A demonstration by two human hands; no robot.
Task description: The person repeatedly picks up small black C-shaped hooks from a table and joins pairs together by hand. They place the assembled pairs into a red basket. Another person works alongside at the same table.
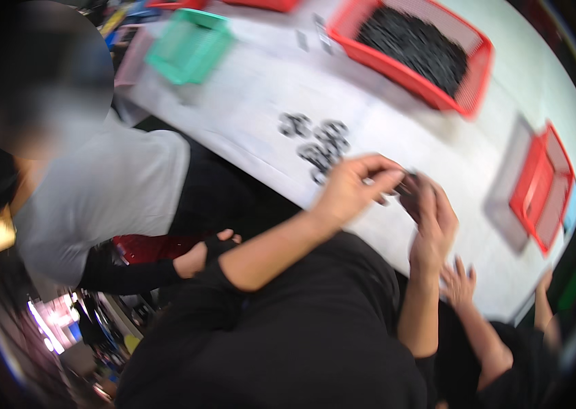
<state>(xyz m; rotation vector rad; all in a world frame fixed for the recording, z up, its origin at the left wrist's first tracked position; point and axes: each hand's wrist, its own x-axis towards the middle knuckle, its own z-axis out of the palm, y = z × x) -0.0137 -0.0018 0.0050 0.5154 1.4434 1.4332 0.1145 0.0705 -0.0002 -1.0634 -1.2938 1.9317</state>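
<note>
Both my hands meet above the near edge of the white table [254, 102]. My left hand [356, 187] pinches a small dark part [407, 183] between thumb and forefinger. Closed around the other side of that part is my right hand [431, 215]; motion blur and the fingers hide most of its shape. Just beyond my left hand lies a loose cluster of small black ring-like parts [322, 143] on the tabletop.
A red basket [397, 68] full of black pieces stands at the back. Farther left is a green basket [189, 51]; at the right, a red basket [540, 187] sits near the table edge. One person in grey [111, 184] is at my left, another person's hand [460, 283] at my right.
</note>
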